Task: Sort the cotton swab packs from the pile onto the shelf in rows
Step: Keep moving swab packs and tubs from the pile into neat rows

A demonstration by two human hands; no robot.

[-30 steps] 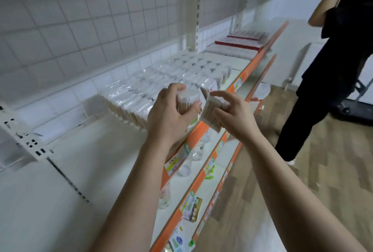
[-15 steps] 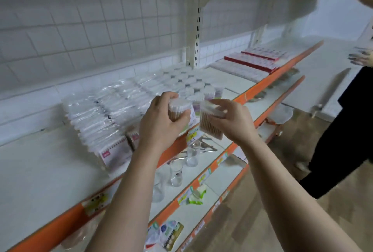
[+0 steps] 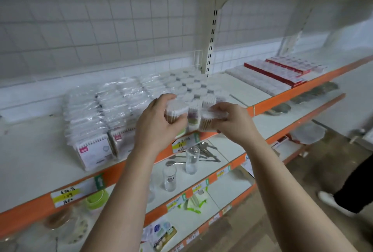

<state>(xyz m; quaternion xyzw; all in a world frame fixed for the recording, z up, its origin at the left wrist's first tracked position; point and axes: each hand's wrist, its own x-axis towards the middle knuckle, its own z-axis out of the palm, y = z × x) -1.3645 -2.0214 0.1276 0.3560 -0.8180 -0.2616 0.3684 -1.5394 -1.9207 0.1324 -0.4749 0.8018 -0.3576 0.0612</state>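
The left hand (image 3: 159, 124) curls round a round swab tub (image 3: 176, 108). The right hand (image 3: 234, 122) pinches a second pack (image 3: 209, 119), tilted. Both are just above the shelf's orange front edge (image 3: 282, 96). This looks like the placing step: each pack needs standing upright at the front of the tub rows (image 3: 191, 88), beside the bagged packs (image 3: 94, 108). Half a second ago both packs hung lower, before that edge.
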